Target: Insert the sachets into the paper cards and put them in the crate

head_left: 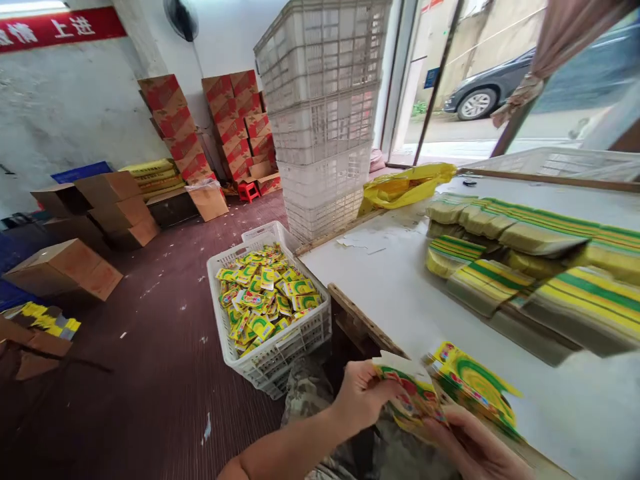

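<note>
My left hand (364,395) is closed on a small printed carton (411,387), thumb across its front, above my lap at the table's near edge. The carton is yellow, green and red, and pale flaps stand up at its top. My right hand (473,440) grips the lower right side of the same carton; some of its fingers are hidden or blurred. Just beyond it, a short pile of flat yellow-and-green cartons (475,383) lies on the white table (370,280). To my left, a white plastic crate (273,353) is heaped with small yellow cartons (263,297).
Stacks of flat cartons (500,280) cover the table's right part. A yellow plastic bag (407,187) lies at its far end. Tall stacked white crates (325,113) stand behind the filled crate. Brown boxes (65,267) sit on the floor at left, red-printed boxes (235,127) by the wall.
</note>
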`<move>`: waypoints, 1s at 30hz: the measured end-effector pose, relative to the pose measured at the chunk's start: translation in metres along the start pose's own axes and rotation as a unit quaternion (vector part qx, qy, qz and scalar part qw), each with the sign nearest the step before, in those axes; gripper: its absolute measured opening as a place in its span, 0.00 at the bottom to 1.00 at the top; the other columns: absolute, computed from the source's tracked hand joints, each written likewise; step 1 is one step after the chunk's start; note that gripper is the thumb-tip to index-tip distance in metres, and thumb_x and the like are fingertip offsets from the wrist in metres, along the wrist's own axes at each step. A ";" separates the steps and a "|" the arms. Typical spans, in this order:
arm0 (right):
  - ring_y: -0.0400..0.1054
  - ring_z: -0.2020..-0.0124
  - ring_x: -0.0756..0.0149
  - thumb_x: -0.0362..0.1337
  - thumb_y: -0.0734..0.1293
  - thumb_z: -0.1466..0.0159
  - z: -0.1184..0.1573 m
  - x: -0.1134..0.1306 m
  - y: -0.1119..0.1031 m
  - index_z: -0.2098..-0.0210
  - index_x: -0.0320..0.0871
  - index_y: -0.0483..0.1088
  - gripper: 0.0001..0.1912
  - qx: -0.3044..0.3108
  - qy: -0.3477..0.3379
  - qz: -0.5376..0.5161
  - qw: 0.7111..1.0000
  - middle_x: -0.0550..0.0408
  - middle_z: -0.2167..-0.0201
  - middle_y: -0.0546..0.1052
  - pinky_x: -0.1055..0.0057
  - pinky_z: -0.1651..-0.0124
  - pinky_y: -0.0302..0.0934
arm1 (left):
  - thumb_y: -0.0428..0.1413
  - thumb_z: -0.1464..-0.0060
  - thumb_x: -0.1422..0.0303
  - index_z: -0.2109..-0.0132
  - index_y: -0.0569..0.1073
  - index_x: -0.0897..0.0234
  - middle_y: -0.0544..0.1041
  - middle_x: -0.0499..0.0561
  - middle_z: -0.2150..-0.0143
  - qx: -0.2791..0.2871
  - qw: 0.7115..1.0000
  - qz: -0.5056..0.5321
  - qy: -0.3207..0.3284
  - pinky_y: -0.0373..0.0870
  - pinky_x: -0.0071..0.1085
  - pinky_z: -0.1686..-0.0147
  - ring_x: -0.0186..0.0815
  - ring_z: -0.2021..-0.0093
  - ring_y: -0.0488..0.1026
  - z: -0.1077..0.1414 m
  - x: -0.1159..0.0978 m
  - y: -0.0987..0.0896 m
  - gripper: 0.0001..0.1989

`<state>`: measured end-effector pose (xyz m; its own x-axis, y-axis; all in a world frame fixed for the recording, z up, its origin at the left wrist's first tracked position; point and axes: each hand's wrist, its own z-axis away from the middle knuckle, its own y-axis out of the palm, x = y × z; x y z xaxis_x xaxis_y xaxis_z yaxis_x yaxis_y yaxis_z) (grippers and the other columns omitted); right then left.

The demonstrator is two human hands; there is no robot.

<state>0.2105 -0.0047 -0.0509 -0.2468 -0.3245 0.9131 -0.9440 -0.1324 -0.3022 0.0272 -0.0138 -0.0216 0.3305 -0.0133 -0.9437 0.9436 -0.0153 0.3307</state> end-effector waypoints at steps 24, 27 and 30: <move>0.68 0.44 0.50 0.58 0.63 0.36 -0.003 0.029 0.029 0.38 0.47 0.62 0.34 0.000 0.159 -0.234 0.959 0.44 0.43 0.71 0.52 0.42 0.63 | 0.56 0.53 0.75 0.43 0.57 0.58 0.70 0.54 0.48 0.199 0.860 -0.452 0.126 0.69 0.38 0.51 0.43 0.49 0.71 0.008 -0.002 0.000 0.31; 0.66 0.43 0.49 0.61 0.61 0.36 -0.001 0.032 0.029 0.34 0.47 0.57 0.38 -0.017 0.117 -0.184 0.976 0.43 0.40 0.68 0.49 0.38 0.57 | 0.56 0.54 0.75 0.49 0.58 0.58 0.70 0.51 0.54 0.194 0.868 -0.445 0.101 0.69 0.35 0.57 0.39 0.57 0.72 0.008 0.001 -0.001 0.25; 0.57 0.36 0.52 0.52 0.63 0.33 0.004 0.038 0.031 0.31 0.52 0.49 0.36 0.042 0.057 -0.102 0.992 0.46 0.35 0.62 0.51 0.34 0.50 | 0.56 0.57 0.77 0.48 0.54 0.59 0.71 0.49 0.59 0.191 0.892 -0.404 0.075 0.70 0.34 0.62 0.37 0.62 0.72 0.007 0.007 -0.004 0.29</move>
<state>0.1729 -0.0246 -0.0263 -0.0795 -0.1756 0.9813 -0.9567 -0.2629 -0.1246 0.0253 -0.0206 -0.0300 -0.4276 0.2892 -0.8565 0.8096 -0.2990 -0.5051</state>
